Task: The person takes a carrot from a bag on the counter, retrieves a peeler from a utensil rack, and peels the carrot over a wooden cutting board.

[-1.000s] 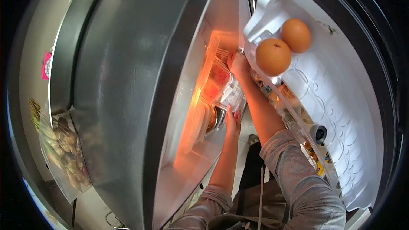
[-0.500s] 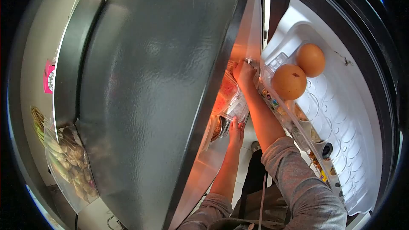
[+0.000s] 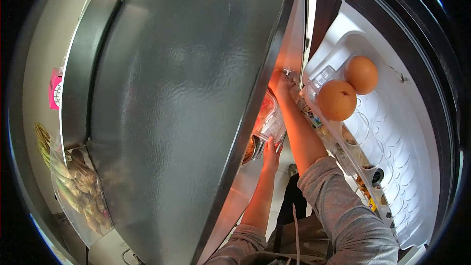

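At the fridge opening, my left hand point(image 3: 271, 153) grips the near edge of a clear plastic container point(image 3: 271, 126), its thumb on top. My right hand point(image 3: 283, 85) is at the container's far side, fingers curled. The fridge's front edge partly covers it, so what it holds, if anything, is hidden. A box with red contents point(image 3: 265, 108) sits against the clear container, mostly behind the edge. Below them, near my left hand, a round container with orange-brown contents point(image 3: 249, 150) shows in part.
The dark fridge top point(image 3: 176, 93) fills the left and middle. On the right, the open door holds a white egg tray point(image 3: 392, 167) with two brown eggs point(image 3: 337, 100) and a lower shelf of packets. Further left are a pink scale point(image 3: 55, 89) and a bag of vegetables point(image 3: 81, 191).
My right hand has gone slightly deeper behind the fridge edge, and less of the red-filled box shows. My left hand stays on the clear container. The view has shifted a little.
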The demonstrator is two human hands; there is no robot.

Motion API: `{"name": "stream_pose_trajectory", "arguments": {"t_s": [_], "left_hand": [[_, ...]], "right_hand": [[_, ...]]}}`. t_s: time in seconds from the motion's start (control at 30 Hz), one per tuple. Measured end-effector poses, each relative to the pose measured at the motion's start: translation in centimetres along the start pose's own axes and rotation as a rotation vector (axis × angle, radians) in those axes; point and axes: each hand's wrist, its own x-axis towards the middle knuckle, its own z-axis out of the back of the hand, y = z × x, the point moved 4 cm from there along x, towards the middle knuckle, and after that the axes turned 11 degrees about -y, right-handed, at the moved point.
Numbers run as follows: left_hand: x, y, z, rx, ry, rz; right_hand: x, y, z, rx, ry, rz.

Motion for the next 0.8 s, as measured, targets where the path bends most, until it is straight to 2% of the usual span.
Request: {"name": "stream_pose_trajectory", "arguments": {"t_s": [0.1, 0.13, 0.17, 0.2, 0.3, 0.33, 0.43, 0.53, 0.67, 0.8], "left_hand": [[0.6, 0.4, 0.4, 0.005, 0.014, 0.000], [0.5, 0.3, 0.2, -0.004, 0.011, 0.002], [0.4, 0.2, 0.1, -0.014, 0.005, 0.007], [0.1, 0.0, 0.0, -0.017, 0.002, 0.008], [-0.7, -0.3, -0.7, -0.055, 0.007, 0.046], [-1.0, -0.5, -0.9, -0.079, 0.007, 0.053], [-1.1, -0.7, -1.1, -0.112, 0.003, 0.051], [-0.9, -0.8, -1.0, -0.126, -0.004, 0.053], [-0.4, -0.4, -0.7, -0.106, -0.012, 0.053], [-0.3, -0.2, -0.9, -0.091, -0.087, 0.019]], "right_hand": [[-2.3, -2.5, -0.4, -0.038, -0.266, 0.006], [-1.6, -4.6, -1.4, -0.035, -0.268, 0.008], [-0.5, -7.9, -4.0, 0.039, 0.072, 0.041], [-0.4, -8.4, -4.2, 0.110, 0.415, 0.071], [-2.3, -5.7, -2.2, 0.029, 0.018, 0.048], [-2.4, -5.0, -1.9, 0.036, -0.051, 0.072], [-2.5, -3.9, -1.3, 0.082, -0.194, 0.150], [-2.4, -3.0, -0.4, 0.072, -0.242, 0.190], [-2.8, -1.8, 2.9, -0.132, -0.022, 0.159], [-3.0, 1.6, 8.9, -0.284, 0.236, 0.219]]}}
